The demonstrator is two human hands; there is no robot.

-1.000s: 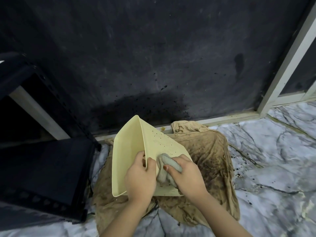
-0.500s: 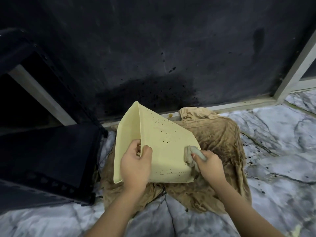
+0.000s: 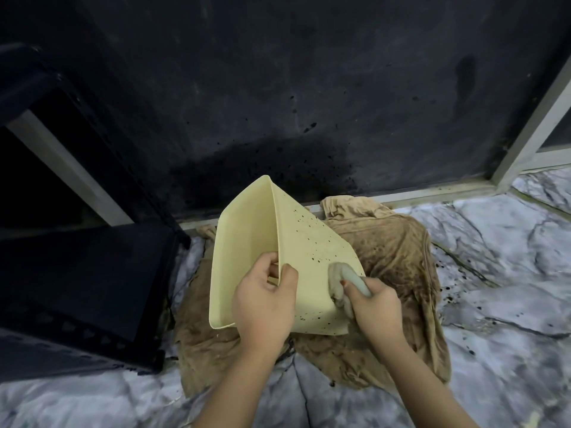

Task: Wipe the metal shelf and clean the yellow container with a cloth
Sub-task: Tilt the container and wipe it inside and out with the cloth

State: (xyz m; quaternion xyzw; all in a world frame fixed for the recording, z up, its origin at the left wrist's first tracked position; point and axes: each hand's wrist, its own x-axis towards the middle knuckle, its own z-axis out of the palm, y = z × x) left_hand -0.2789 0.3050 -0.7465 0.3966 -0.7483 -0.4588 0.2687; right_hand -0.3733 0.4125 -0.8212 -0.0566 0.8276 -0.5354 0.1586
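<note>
Here the left hand [image 3: 265, 299] clamps the rim of the tilted yellow container [image 3: 296, 257] while the right hand [image 3: 372, 307], just beside it, presses a bunched cloth [image 3: 338, 281] to its speckled wall, so container-cleaning seems underway, and remaining spots above the cloth probably need upward strokes.

The grey cloth [image 3: 340, 281], a second ago bunched near the lower middle of the yellow container [image 3: 309, 264] beside the left hand [image 3: 265, 299], is now pressed by the right hand [image 3: 372, 308] against the speckled face's right edge.
</note>
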